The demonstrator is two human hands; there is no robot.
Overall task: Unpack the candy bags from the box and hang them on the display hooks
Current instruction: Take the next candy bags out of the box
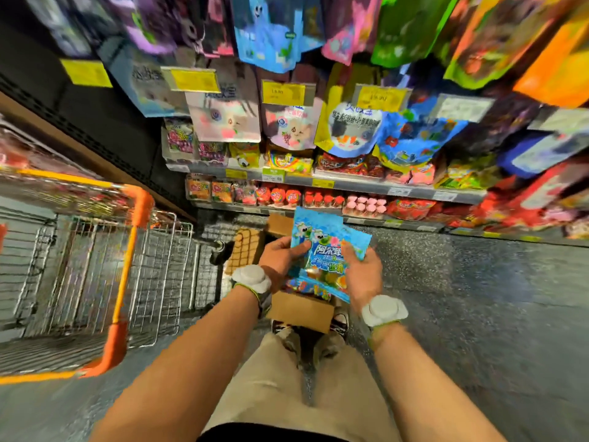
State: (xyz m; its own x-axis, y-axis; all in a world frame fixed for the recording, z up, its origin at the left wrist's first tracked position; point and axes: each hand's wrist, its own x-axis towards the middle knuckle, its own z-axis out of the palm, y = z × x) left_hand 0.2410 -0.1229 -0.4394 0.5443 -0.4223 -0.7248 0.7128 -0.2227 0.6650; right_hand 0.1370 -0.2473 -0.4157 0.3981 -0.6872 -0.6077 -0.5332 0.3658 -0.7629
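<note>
A small stack of blue candy bags (pixel 322 250) with cartoon figures is held between both my hands above an open cardboard box (pixel 301 311) on the floor. My left hand (pixel 282 255) grips the stack's left edge, thumb on the front. My right hand (pixel 361 271) grips its right edge. More bright bags show inside the box under the stack. Candy bags (pixel 271 30) hang on the display hooks overhead and in front; the hooks themselves are hidden by the bags.
An orange-framed wire cart (pixel 127 250) stands at the left. Shelves (pixel 338 181) with candy and yellow price tags run across the front. A second box flap (pixel 280 224) lies beyond the stack. My feet are beside the box on speckled floor.
</note>
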